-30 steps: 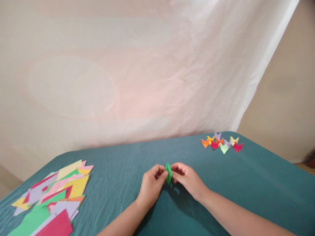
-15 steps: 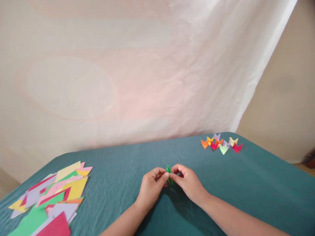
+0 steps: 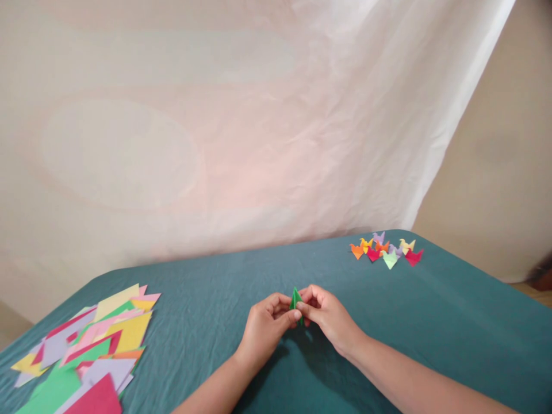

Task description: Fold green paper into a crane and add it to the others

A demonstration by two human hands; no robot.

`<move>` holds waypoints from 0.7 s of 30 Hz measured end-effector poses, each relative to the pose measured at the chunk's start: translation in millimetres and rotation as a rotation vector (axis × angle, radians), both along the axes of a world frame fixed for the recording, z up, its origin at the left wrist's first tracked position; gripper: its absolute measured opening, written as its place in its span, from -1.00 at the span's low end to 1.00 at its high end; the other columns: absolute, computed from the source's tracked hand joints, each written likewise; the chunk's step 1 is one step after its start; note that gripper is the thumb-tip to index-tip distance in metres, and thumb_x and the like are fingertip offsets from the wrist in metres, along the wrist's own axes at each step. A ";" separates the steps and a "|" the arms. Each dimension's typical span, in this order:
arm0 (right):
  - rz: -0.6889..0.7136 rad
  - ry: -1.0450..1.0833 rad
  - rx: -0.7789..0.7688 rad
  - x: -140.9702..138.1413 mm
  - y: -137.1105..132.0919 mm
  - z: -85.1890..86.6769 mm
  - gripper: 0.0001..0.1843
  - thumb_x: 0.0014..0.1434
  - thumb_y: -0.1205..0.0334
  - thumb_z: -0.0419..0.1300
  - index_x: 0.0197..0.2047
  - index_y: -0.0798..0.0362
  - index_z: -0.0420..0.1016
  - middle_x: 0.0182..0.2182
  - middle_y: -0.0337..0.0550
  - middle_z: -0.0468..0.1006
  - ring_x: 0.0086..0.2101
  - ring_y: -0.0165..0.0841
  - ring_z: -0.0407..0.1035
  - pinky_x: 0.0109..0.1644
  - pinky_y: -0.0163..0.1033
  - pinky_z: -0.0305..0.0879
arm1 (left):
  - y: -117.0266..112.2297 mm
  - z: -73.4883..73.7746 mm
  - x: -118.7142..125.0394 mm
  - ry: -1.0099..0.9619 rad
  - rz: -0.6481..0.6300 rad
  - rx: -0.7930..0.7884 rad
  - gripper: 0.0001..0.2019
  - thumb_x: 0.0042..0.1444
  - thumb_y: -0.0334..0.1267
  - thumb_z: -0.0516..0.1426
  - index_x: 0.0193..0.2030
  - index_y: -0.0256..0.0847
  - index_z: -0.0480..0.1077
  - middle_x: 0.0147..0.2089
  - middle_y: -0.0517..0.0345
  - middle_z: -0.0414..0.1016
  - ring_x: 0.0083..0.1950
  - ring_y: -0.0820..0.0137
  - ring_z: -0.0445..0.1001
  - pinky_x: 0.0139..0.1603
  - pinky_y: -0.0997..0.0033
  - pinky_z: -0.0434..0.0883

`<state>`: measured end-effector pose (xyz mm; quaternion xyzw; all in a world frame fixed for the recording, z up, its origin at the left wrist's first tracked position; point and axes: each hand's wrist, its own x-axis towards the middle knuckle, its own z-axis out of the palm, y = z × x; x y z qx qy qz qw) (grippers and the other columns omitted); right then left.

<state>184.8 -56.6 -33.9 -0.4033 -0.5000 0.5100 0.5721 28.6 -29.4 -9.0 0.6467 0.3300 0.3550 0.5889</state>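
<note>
Head camera: at the left of the dark green tablecloth (image 3: 194,310) lies a loose, overlapping spread of coloured paper sheets (image 3: 133,330), in yellow, cream, pink, lilac, green, orange and red. Well to the right of it, the left hand (image 3: 264,322) reaches in from the lower edge, its thumb and fingers closed on a small green folded paper (image 3: 295,298). This piece is near the middle of the table, between the two hands, its pointed tip standing upright above the fingers and its lower part largely hidden by them. The right hand (image 3: 330,315) pinches it from the other side, thumb in front, the two thumb tips close together. Farther right, near the far edge, sits a cluster of folded paper birds (image 3: 390,259) in orange, yellow, lilac, red, pale green and cream. Behind the table hangs a creased pale cloth (image 3: 267,144), with a beige wall (image 3: 495,155) showing at the right.
</note>
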 end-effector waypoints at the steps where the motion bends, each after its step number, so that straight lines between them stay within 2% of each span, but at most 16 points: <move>1: -0.001 -0.005 0.006 -0.1 -0.1 0.4 -0.72 0.09 0.08 0.27 -0.44 0.05 0.30 -0.38 -0.23 0.43 -0.48 -0.43 0.30 -0.44 -0.34 0.23 | 0.1 0.2 -0.1 0.000 -0.003 -0.004 -0.85 0.07 -0.26 0.20 -0.27 -0.29 0.42 -0.37 0.08 0.56 -0.32 0.36 0.50 -0.29 0.45 0.39; 7: -0.024 -0.110 0.003 1.0 -1.1 1.1 -0.78 0.16 0.07 0.20 -0.34 0.05 0.35 -0.47 -0.26 0.44 -0.48 -0.40 0.33 -0.38 -0.30 0.28 | 1.0 -0.8 0.2 0.049 0.045 0.021 -0.85 0.09 -0.23 0.18 -0.30 -0.29 0.42 -0.40 0.10 0.55 -0.34 0.34 0.52 -0.32 0.41 0.44; 10: -0.044 -0.137 0.006 2.4 -0.8 1.7 -0.77 0.17 0.07 0.19 -0.36 0.05 0.36 -0.50 -0.27 0.43 -0.49 -0.40 0.33 -0.39 -0.30 0.28 | 0.3 -2.6 0.8 0.079 0.080 0.065 -0.84 0.12 -0.20 0.15 -0.32 -0.28 0.42 -0.42 0.13 0.52 -0.38 0.36 0.49 -0.34 0.40 0.47; 16: -0.045 -0.163 0.014 3.3 1.8 1.7 -0.82 0.12 0.14 0.23 -0.39 0.05 0.37 -0.50 -0.27 0.43 -0.49 -0.40 0.31 -0.39 -0.30 0.26 | 0.6 -6.7 1.9 -0.017 0.129 0.016 -0.76 0.11 -0.21 0.15 -0.11 -0.19 0.27 -0.40 0.22 0.48 -0.41 0.36 0.50 -0.44 0.36 0.51; 21: -0.033 -0.143 0.059 2.1 0.9 4.3 -0.83 0.13 0.17 0.21 -0.41 0.04 0.33 -0.50 -0.31 0.40 -0.47 -0.41 0.29 -0.37 -0.31 0.24 | 2.2 -6.0 1.2 -0.010 0.120 0.047 -0.84 0.09 -0.21 0.16 -0.26 -0.21 0.28 -0.38 0.22 0.44 -0.38 0.37 0.49 -0.47 0.40 0.51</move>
